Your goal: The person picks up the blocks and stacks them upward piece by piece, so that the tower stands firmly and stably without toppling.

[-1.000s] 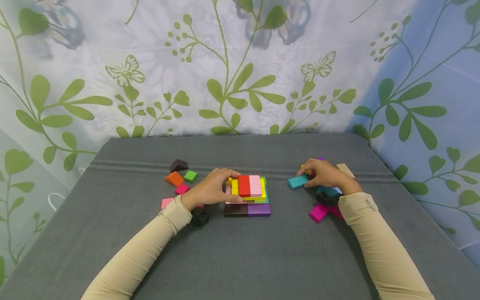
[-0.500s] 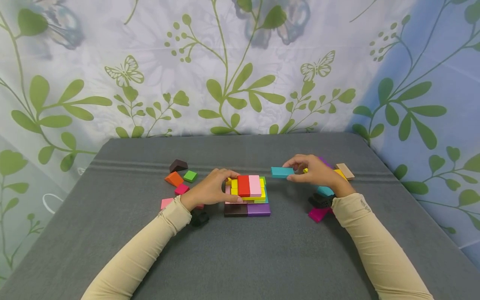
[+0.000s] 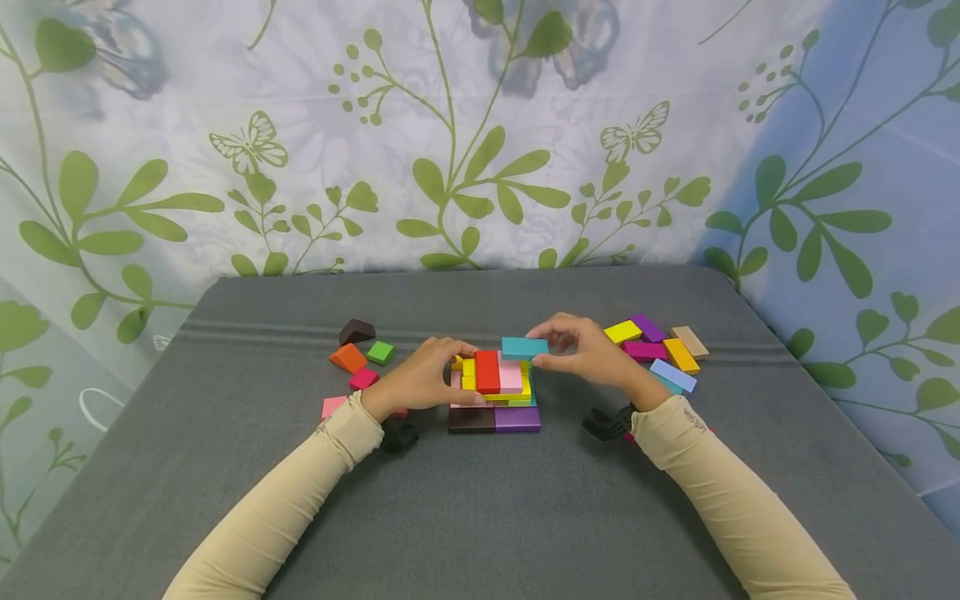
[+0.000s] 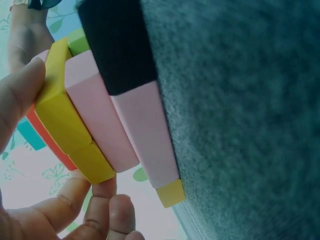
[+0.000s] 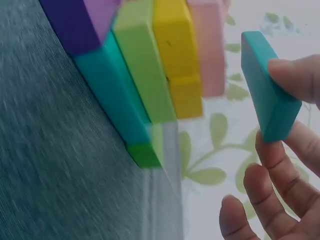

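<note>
Layers of coloured wooden blocks form a low stepped stack [image 3: 517,420] mid-table, topped by a red block [image 3: 487,375] and a pink block [image 3: 511,379] lying side by side. My left hand [image 3: 418,380] steadies the stack from the left, thumb at the front and fingers behind. In the left wrist view its thumb and fingertips span a layer of yellow blocks [image 4: 67,115]. Between thumb and fingers my right hand [image 3: 588,354] pinches a teal block [image 3: 522,348], held at the stack's back right. The right wrist view shows this teal block [image 5: 265,90] apart from the stack.
Loose blocks lie to the left, among them an orange triangle [image 3: 348,358], a dark brown triangle [image 3: 357,331] and a green block [image 3: 381,352]. More lie to the right, such as a yellow block [image 3: 622,332] and a light blue block [image 3: 673,375]. A patterned curtain [image 3: 480,150] hangs behind the table.
My right hand has lifted the teal block from the right-hand pile and carried it left to the stack. The left hand has stayed at the stack.
</note>
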A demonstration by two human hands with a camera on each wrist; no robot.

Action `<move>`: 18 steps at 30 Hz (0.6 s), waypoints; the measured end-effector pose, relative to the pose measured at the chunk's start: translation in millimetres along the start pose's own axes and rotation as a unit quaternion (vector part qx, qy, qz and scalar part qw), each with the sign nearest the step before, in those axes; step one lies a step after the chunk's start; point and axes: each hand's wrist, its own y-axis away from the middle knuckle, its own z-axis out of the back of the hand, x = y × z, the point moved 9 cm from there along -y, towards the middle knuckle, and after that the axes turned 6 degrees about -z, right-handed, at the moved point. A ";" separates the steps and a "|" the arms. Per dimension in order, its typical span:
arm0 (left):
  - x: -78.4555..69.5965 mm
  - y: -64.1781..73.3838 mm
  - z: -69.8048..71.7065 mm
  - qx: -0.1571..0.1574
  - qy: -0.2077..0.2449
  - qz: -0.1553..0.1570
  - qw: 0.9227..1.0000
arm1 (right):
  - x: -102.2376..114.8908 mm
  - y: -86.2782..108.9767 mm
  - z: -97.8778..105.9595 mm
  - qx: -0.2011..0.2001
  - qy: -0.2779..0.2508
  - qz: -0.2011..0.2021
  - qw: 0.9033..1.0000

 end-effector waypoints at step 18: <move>-3.0 0.5 0.7 0.004 -0.004 -0.012 1.000 | 8.4 -16.7 -35.2 0.028 -0.024 -0.001 0.999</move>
